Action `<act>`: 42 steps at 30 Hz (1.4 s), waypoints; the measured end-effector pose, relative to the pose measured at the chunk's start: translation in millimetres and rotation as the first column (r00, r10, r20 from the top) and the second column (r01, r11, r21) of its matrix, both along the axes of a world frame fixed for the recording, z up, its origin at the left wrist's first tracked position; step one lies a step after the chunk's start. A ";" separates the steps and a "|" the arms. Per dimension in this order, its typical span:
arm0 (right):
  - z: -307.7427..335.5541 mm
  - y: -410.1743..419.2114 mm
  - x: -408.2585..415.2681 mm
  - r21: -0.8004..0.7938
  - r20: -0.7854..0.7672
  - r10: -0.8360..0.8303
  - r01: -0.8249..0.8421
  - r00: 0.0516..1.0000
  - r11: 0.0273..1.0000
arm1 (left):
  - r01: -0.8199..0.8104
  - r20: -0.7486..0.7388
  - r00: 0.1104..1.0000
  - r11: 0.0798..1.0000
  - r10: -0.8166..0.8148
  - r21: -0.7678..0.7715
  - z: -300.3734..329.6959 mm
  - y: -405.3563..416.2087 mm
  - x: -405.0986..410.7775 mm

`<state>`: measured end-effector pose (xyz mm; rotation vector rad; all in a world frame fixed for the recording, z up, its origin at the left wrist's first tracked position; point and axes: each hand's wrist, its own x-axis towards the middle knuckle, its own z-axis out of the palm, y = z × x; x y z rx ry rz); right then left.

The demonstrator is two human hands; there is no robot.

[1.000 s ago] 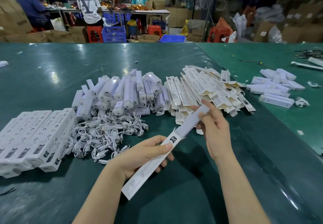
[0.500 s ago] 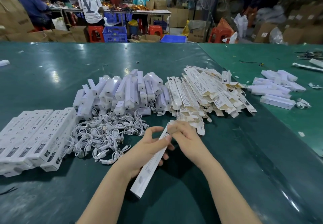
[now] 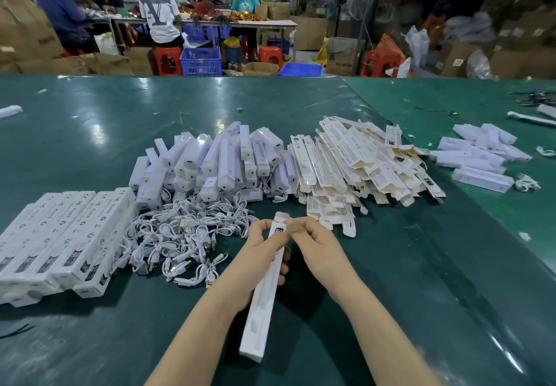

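A long white carton (image 3: 262, 304) is held over the green table (image 3: 391, 280), its far end pointing away from me. My left hand (image 3: 258, 262) grips it around the upper part, thumb near the top. My right hand (image 3: 316, 247) pinches the flap at the carton's far end. Beyond the hands lie a heap of white bar-shaped devices (image 3: 216, 162), a tangle of white cables (image 3: 180, 235) and a pile of flat unfolded cartons (image 3: 361, 162).
Filled white boxes (image 3: 66, 238) lie in a row at the left. More white devices (image 3: 478, 159) sit at the right on a second green table. Several people work at a far table among cardboard boxes, blue crates and red stools.
The white device that stuck out of the carton's end has gone inside. My right hand came back toward me onto the carton's end flap. The carton turned more upright.
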<state>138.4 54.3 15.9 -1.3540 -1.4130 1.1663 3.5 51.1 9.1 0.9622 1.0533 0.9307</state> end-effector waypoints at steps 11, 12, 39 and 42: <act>3.0 -1.5 -2.2 0.001 0.015 0.042 -0.042 0.999 0.999 | 0.032 -0.019 0.999 0.999 -0.032 0.027 -2.0 0.8 -0.4; 3.9 -0.9 -0.8 -0.006 0.009 0.036 -0.036 0.999 0.999 | 0.052 -0.018 0.999 0.998 -0.051 0.027 -1.1 -0.2 -0.5; 11.4 1.1 8.6 -0.222 -0.298 -0.088 0.021 0.950 0.975 | 0.171 -0.060 0.984 0.978 -0.165 0.116 -1.5 -4.9 0.5; 12.0 0.6 8.6 -0.231 -0.240 -0.075 0.018 0.968 0.973 | 0.172 -0.063 0.984 0.978 -0.166 0.115 -3.6 -4.6 -0.2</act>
